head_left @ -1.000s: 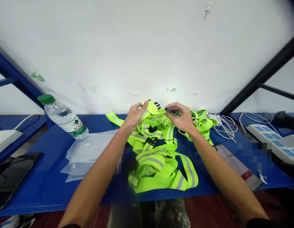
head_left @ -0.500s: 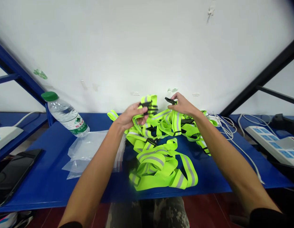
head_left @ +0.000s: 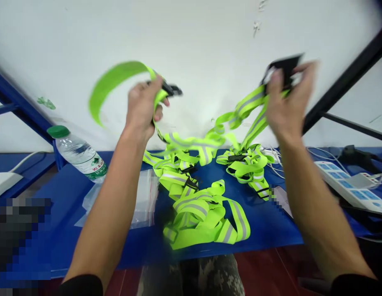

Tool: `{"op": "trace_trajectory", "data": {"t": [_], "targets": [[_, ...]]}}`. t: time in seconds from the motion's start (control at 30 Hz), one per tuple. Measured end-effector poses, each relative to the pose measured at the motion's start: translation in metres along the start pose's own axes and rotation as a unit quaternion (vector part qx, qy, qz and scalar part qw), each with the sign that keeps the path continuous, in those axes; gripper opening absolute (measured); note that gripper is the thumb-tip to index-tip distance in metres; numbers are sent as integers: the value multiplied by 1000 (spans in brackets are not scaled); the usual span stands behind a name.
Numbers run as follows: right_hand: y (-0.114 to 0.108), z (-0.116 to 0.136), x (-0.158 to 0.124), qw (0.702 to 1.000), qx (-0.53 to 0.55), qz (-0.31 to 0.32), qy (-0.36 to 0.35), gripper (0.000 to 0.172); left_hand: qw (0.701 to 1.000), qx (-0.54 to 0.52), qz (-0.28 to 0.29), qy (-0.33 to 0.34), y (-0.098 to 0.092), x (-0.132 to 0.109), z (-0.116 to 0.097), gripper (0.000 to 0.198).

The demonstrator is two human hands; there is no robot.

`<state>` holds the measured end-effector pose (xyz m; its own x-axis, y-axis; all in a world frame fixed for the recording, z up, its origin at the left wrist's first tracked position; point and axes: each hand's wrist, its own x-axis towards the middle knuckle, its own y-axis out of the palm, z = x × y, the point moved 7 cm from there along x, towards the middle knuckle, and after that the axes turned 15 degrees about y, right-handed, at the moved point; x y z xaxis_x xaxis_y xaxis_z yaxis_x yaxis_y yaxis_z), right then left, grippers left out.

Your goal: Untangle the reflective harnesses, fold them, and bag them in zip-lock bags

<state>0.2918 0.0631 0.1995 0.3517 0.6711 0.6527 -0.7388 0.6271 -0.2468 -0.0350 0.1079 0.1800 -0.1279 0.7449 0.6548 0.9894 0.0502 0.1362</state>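
Aloft, left hand and right hand, grips closed on neon reflective straps

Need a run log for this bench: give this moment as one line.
left hand: lime reflective strap, black buckle | right hand: reflective strap | nearby: plastic water bottle, power strip

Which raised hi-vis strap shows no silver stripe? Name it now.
The hi-vis strap in the left hand: a plain green loop beside its black buckle. The right hand holds a silver-striped strap running down to the pile.
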Motion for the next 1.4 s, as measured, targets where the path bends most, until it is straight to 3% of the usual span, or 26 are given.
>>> {"op": "trace_trajectory", "data": {"t": [0.07, 0.13, 0.27, 0.4, 0.53, 0.7, 0.87, 1.4], "targets": [[29, -15, -43, 997, -71, -3, 14, 36, 990, -22, 108, -93, 13, -30, 32, 29], [63, -39, -78, 984, -160, 68, 33, 37, 967, -57, 193, -159, 22, -63, 61, 35], [96, -72, -116, 958, -259, 120, -8, 36, 946, -77, 225, -222, 23, -108, 97, 58], [113, -84, -138, 955, -227, 178, -66, 21, 937, -61, 267, -215, 25, -121, 113, 58], [115, -85, -152, 956, -193, 172, -142, 20, 924, -63, 301, -228, 29, -117, 128, 54], [102, -85, -155, 959, -186, 97, -188, 30, 903, -71, 338, -256, 35, -115, 136, 53], [95, -87, -157, 964, -194, 53, -173, 31, 904, -78, 339, -250, 34, -116, 133, 55], [90, -85, -162, 980, -146, 20, -132, 28, 908, -67, 329, -253, 34, -117, 131, 65]]}}
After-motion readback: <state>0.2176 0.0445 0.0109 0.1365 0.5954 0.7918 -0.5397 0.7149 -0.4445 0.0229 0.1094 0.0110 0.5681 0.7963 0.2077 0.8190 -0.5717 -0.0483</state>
